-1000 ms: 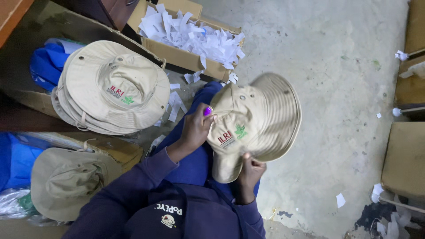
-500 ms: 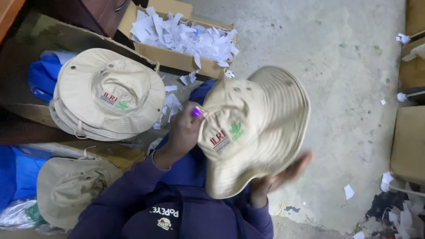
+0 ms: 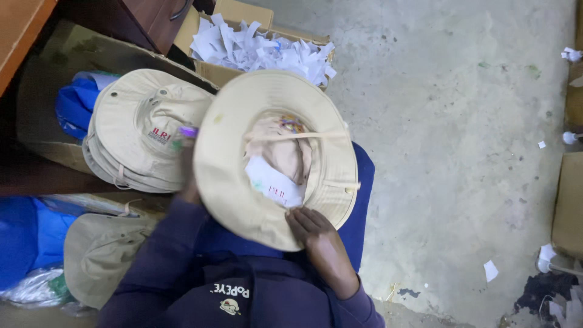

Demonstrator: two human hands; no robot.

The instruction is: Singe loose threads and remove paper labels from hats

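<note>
Fingers of the right hand [image 3: 319, 234] are curled over the near brim of the beige bucket hat [image 3: 234, 182], which is held upside down over the lap, opening toward the camera, chin cord [image 3: 285, 136] stretched across the crown. Left hand [image 3: 188, 176] is mostly hidden behind the far-left brim; its grip cannot be told. A stack of similar hats [image 3: 143, 130] lies just beside it, to the left

Concrete floor [image 3: 461, 140]: paper scraps [image 3: 490, 269], cardboard box [image 3: 218, 71].
</note>
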